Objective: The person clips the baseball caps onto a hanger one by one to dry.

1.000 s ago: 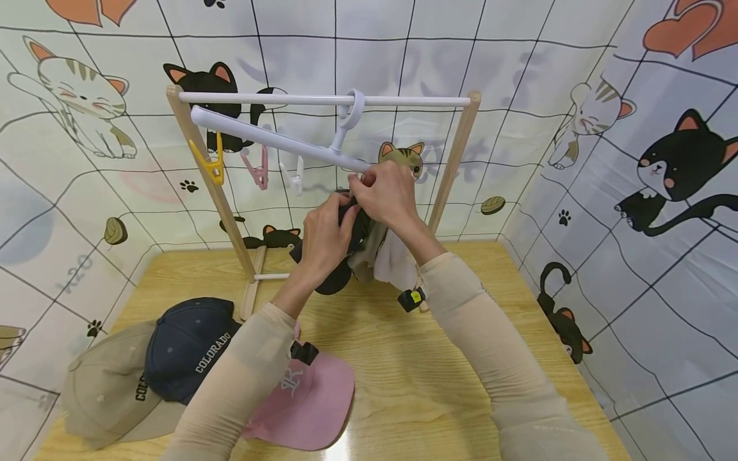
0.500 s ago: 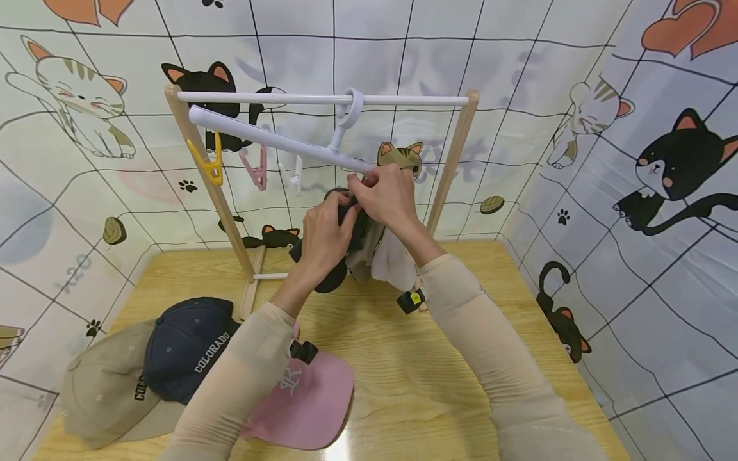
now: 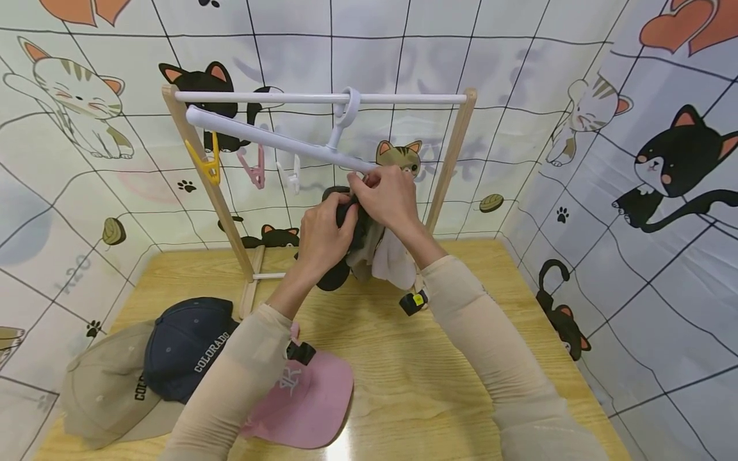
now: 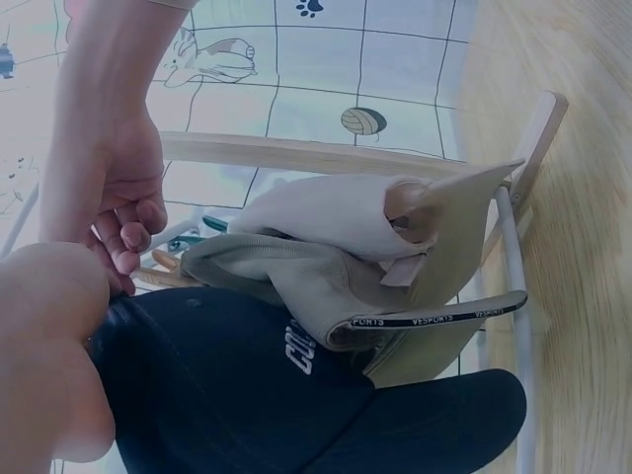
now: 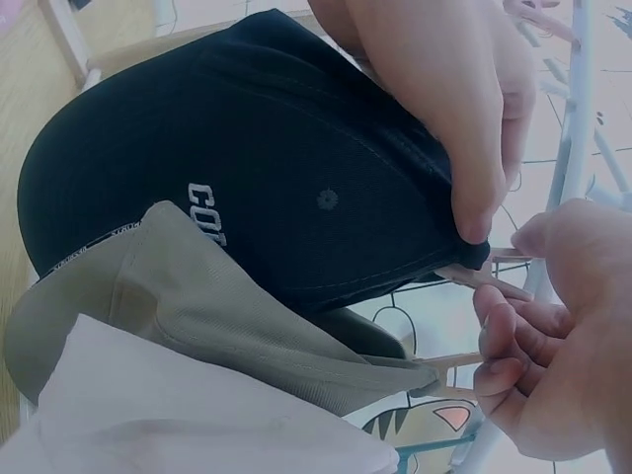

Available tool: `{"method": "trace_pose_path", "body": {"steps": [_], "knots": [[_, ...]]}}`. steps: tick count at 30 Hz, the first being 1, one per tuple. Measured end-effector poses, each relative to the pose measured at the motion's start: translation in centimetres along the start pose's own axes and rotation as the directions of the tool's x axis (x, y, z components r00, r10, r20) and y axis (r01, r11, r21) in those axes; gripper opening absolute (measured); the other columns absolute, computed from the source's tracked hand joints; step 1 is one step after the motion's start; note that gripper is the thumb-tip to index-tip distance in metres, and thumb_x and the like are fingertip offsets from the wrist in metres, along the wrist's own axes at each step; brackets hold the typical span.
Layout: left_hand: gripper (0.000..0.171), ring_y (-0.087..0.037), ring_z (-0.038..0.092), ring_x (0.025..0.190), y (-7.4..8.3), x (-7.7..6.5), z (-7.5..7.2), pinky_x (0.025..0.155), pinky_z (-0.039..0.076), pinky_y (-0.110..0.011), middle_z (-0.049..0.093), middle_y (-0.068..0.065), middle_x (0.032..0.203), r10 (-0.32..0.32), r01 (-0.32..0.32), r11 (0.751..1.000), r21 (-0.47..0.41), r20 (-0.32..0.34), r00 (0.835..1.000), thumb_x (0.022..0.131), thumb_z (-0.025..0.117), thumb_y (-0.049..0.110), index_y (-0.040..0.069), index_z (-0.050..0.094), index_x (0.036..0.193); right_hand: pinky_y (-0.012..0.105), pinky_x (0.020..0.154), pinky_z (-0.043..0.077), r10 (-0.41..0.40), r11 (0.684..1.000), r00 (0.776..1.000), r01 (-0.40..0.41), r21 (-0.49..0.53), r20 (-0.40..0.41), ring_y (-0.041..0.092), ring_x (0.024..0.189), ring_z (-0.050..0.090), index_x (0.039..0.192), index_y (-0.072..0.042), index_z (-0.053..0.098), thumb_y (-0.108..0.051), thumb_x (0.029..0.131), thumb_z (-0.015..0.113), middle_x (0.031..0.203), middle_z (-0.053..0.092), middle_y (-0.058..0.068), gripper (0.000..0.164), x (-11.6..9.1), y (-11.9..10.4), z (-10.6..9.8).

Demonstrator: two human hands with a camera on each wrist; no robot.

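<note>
My left hand (image 3: 325, 234) pinches the crown of a dark cap with white lettering (image 5: 247, 168), which hangs brim down. Close by, my right hand (image 3: 389, 195) pinches a tan clothespin (image 5: 484, 279) at the gathered top of this cap, just below the white hanger (image 3: 259, 136). Beside it hang an olive-grey cap (image 5: 227, 326), with another clothespin (image 5: 449, 373) at its top, and a pale cap (image 5: 188, 405). In the head view my hands hide most of the dark cap and the hanger's right end.
The hanger hooks over the white rod (image 3: 259, 98) of a wooden rack (image 3: 452, 160). Yellow (image 3: 210, 168), pink (image 3: 255, 171) and white clothespins (image 3: 294, 174) hang at its left. Navy (image 3: 187, 349), beige (image 3: 109, 384) and pink caps (image 3: 317, 403) lie on the table (image 3: 403, 384).
Both hands stay at the top of the dark cap with almost the same grip. The view shifts slightly.
</note>
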State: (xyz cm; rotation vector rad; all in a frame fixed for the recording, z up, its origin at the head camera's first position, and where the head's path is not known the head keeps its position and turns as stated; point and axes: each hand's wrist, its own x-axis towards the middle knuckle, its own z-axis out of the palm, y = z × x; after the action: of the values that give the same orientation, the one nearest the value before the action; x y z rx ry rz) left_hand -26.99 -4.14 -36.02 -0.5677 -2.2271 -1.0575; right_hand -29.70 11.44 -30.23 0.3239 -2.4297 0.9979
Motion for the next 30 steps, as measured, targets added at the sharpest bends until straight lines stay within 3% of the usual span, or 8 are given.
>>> {"method": "trace_pose_path", "body": {"steps": [4,6,8,10,13,17,20,30], "knots": [[0.028,-0.040,0.076,0.077,-0.1,-0.1,-0.2,0.065,0.057,-0.052,0.084,-0.022,0.121,0.004,-0.004,1.000,-0.003,0.024,1.000,0.113,0.067,0.018,-0.002,0.077,0.130,0.038,0.064,0.046,0.012,1.000,1.000,-0.013,0.014,0.012,0.024,0.061,0.061,0.075,-0.010,0.077,-0.040,0.108,0.071,0.070,0.075,0.009,0.046,-0.1,0.1,-0.3],[0.031,-0.041,0.078,0.083,-0.2,-0.3,-0.4,0.071,0.060,-0.053,0.083,-0.023,0.124,-0.001,0.001,1.000,-0.003,0.047,0.999,0.113,0.067,0.018,-0.002,0.076,0.134,0.044,0.085,0.054,0.021,1.000,0.999,-0.021,0.020,0.027,0.026,0.070,0.067,0.080,-0.009,0.080,-0.040,0.109,0.069,0.076,0.079,0.010,0.044,-0.2,0.2,-0.4],[0.034,-0.042,0.080,0.092,-0.3,-0.4,-0.6,0.079,0.063,-0.055,0.083,-0.024,0.126,-0.013,0.013,1.000,-0.001,0.072,0.997,0.112,0.068,0.019,-0.001,0.075,0.139,0.051,0.103,0.053,0.025,0.999,0.999,-0.026,0.024,0.046,0.028,0.078,0.070,0.085,-0.009,0.081,-0.040,0.110,0.068,0.080,0.080,0.011,0.043,-0.3,0.2,-0.5],[0.038,-0.043,0.081,0.102,-0.4,-0.5,-0.9,0.088,0.065,-0.057,0.081,-0.023,0.131,-0.030,0.030,1.000,-0.002,0.097,0.995,0.111,0.070,0.021,0.000,0.073,0.143,0.053,0.106,0.051,0.025,0.999,0.998,-0.027,0.028,0.063,0.030,0.081,0.072,0.089,-0.008,0.082,-0.040,0.110,0.067,0.083,0.081,0.012,0.042,-0.4,0.3,-0.5],[0.044,-0.045,0.080,0.113,-0.5,-0.7,-1.3,0.095,0.064,-0.058,0.079,-0.022,0.139,-0.050,0.049,0.999,0.007,0.132,0.990,0.110,0.071,0.025,0.003,0.070,0.149,0.044,0.089,0.054,0.026,0.999,0.996,-0.029,0.032,0.080,0.029,0.081,0.072,0.095,-0.007,0.084,-0.040,0.111,0.066,0.086,0.082,0.012,0.040,-0.6,0.4,-0.7],[0.049,-0.045,0.079,0.113,-0.9,-1.0,-1.8,0.090,0.064,-0.059,0.078,-0.020,0.142,-0.057,0.053,0.998,0.031,0.153,0.987,0.109,0.072,0.028,0.006,0.067,0.153,0.033,0.070,0.048,0.008,0.999,0.996,-0.012,0.044,0.090,0.028,0.077,0.072,0.101,-0.007,0.085,-0.038,0.111,0.067,0.088,0.083,0.012,0.038,-1.0,0.6,-1.0],[0.053,-0.046,0.078,0.117,-1.3,-1.3,-2.3,0.090,0.063,-0.060,0.076,-0.020,0.145,-0.068,0.062,0.997,0.043,0.155,0.986,0.108,0.073,0.028,0.006,0.065,0.155,0.032,0.068,0.048,-0.017,0.999,0.995,0.012,0.051,0.099,0.027,0.076,0.073,0.103,-0.006,0.085,-0.037,0.111,0.068,0.087,0.083,0.013,0.036,-1.3,0.8,-1.3],[0.071,-0.045,0.056,0.156,-2.5,-3.3,-4.7,0.124,0.047,-0.068,0.057,-0.016,0.171,-0.099,0.095,0.995,0.029,0.195,0.976,0.107,0.075,0.030,0.011,0.049,0.170,0.042,0.083,0.055,-0.039,0.998,0.982,0.028,0.061,0.187,0.028,0.089,0.075,0.117,-0.006,0.082,-0.035,0.111,0.066,0.100,0.082,0.013,0.034,-3.1,1.5,-2.1]]}}
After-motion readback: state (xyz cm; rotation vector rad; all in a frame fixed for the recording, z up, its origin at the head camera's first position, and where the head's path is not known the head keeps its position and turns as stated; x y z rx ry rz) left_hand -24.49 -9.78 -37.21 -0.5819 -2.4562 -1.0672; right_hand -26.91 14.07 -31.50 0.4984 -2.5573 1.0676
